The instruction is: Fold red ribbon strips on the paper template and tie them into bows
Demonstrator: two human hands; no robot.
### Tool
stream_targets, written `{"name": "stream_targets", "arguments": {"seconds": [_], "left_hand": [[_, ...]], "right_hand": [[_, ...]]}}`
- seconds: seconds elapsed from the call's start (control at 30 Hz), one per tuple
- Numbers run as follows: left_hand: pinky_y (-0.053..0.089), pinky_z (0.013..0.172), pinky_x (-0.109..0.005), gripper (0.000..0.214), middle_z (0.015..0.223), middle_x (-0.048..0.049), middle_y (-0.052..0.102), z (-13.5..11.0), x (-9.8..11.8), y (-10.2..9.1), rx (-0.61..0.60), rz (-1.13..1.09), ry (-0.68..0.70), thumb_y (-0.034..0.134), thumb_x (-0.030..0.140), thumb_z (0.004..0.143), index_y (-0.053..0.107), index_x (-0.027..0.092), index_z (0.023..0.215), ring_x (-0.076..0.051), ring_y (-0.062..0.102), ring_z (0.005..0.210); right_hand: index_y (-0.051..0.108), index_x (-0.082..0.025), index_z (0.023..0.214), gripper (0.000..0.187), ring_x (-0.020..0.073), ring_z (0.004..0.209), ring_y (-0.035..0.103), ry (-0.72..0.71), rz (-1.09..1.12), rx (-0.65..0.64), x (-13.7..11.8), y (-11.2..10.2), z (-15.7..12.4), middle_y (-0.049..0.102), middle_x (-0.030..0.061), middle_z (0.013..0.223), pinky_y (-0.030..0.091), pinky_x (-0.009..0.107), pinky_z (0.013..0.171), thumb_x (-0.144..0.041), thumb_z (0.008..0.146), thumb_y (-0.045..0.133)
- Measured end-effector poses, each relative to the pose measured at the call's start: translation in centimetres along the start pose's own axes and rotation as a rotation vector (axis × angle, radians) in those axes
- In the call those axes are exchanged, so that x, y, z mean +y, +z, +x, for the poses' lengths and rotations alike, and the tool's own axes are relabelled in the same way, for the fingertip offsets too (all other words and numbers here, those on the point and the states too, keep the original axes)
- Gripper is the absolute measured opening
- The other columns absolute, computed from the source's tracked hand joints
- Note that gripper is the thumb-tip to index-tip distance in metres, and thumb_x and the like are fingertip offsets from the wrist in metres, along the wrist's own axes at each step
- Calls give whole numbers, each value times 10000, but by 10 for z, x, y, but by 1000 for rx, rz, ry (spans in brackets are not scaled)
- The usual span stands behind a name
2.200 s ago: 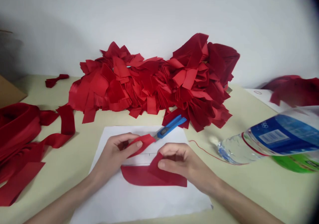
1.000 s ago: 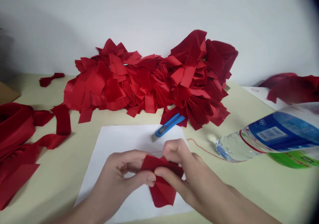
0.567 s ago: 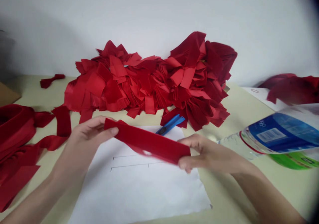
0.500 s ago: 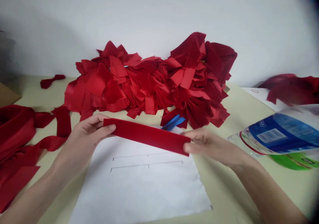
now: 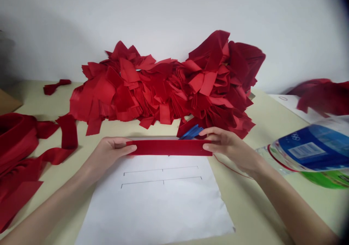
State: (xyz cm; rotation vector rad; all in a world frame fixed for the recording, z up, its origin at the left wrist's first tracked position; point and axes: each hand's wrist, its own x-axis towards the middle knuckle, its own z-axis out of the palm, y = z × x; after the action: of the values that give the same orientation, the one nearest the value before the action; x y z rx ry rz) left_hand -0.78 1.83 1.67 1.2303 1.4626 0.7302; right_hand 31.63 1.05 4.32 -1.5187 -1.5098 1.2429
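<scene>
A short red velvet ribbon strip (image 5: 169, 148) is stretched level between my hands, over the top part of a white paper sheet (image 5: 158, 208). My left hand (image 5: 111, 152) pinches its left end, thumb in front and fingers behind. At the other end my right hand (image 5: 227, 145) grips it between thumb and fingers, the index finger raised near some blue strips (image 5: 192, 131) lying behind. Two thin ruled lines with tick marks show on the paper below the ribbon. Whether the ribbon touches the paper, I cannot tell.
A big heap of red ribbon pieces (image 5: 160, 88) lies against the wall. Long red ribbon (image 5: 19, 136) is coiled at the left, with a small red bow-like piece (image 5: 56, 87) behind. A plastic bottle with a blue label (image 5: 302, 147) lies at the right, near more red fabric (image 5: 324, 96).
The ribbon strip has gone from slanting down to the right to level. My left hand has moved right and down a little, and my right hand slightly up.
</scene>
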Motion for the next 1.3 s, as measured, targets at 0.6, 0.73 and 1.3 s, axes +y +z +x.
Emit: {"name": "stream_targets", "arguments": {"seconds": [0.6,0.73,1.3], "left_hand": [[408,510,-213,220,598,38,463,0,-1,0,-193,-43,28,656,357,726,549,188,634,-105,456,538],[398,529,-203,177,611,44,494,0,-2,0,-181,-58,7,663,332,729,576,192,663,-101,472,558],[513,833,-340,165,653,20,597,2,4,-8,-100,-174,-51,738,335,675,652,195,674,-214,683,751]], "right_hand": [[622,-222,972,286,150,790,582,62,92,9,15,-13,6,634,33,918,449,288,732,-358,739,718],[639,-217,961,292,147,796,577,97,144,49,14,-13,6,630,32,908,447,281,741,-350,720,736],[450,-198,710,368,126,435,554,12,-101,197,9,13,0,576,-9,520,432,245,440,-520,766,619]]}}
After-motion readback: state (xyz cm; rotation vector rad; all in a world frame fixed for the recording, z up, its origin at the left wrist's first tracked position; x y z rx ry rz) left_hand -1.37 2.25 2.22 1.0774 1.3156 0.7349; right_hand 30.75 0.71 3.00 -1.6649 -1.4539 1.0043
